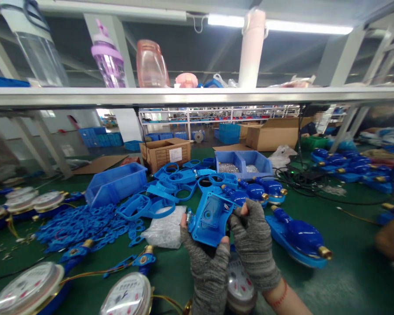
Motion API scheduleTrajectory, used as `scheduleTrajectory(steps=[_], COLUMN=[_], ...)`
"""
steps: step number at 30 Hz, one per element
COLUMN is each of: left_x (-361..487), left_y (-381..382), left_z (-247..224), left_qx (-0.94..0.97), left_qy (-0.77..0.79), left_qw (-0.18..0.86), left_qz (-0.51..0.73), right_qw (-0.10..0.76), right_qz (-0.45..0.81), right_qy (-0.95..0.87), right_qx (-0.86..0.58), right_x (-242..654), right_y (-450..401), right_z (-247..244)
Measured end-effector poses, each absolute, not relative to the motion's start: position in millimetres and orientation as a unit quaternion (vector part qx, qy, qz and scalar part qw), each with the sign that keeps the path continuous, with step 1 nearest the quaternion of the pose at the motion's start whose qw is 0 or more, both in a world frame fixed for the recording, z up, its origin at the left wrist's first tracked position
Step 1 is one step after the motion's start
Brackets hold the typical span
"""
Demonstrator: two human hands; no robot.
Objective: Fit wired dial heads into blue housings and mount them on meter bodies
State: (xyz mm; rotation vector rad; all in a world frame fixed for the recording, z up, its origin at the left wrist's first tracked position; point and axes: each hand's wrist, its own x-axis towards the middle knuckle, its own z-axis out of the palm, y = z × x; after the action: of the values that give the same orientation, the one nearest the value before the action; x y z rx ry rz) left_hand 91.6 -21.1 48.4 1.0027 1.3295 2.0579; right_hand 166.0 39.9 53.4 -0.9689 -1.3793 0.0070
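Head view: the left hand [206, 273] and right hand [254, 245], in grey fingerless gloves [249, 236], grip a blue plastic meter housing [210, 218] by its sides, above a water meter [239, 280] at the green bench's [348, 262] near edge.

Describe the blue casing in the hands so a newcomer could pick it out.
On the green bench, amid piles of blue plastic parts, look between the grey-gloved left hand and right hand. There sits a blue plastic casing, the only part held up, its hollow inside facing the camera.
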Motion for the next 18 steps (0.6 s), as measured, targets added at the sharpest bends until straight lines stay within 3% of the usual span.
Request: scheduleTrajectory(steps=[3,7,9,12,15,18], left_x=[91,81,76,72,74,75], left_y=[-19,-15,-13,-12,-15,-18], left_z=[46,36,30,27,34,42], left_qx=[0.362,0.398,0.427,0.452,0.447,0.431], left_qy=[0.49,0.538,0.553,0.563,0.585,0.593], left_qw=[0.231,0.163,0.121,0.082,0.133,0.198], left_qz=[0.759,0.725,0.706,0.687,0.663,0.651], right_qw=[0.665,0.618,0.588,0.628,0.626,0.61], right_qz=[-0.006,0.302,0.387,0.201,0.001,0.011], right_qy=[-0.607,-0.594,-0.585,-0.615,-0.641,-0.656], right_qx=[-0.434,-0.418,-0.403,-0.432,-0.444,-0.445], right_x=[168,178,180,178,171,171], right_y=[39,40,42,45,47,46], right_z=[59,74,77,69,54,51])
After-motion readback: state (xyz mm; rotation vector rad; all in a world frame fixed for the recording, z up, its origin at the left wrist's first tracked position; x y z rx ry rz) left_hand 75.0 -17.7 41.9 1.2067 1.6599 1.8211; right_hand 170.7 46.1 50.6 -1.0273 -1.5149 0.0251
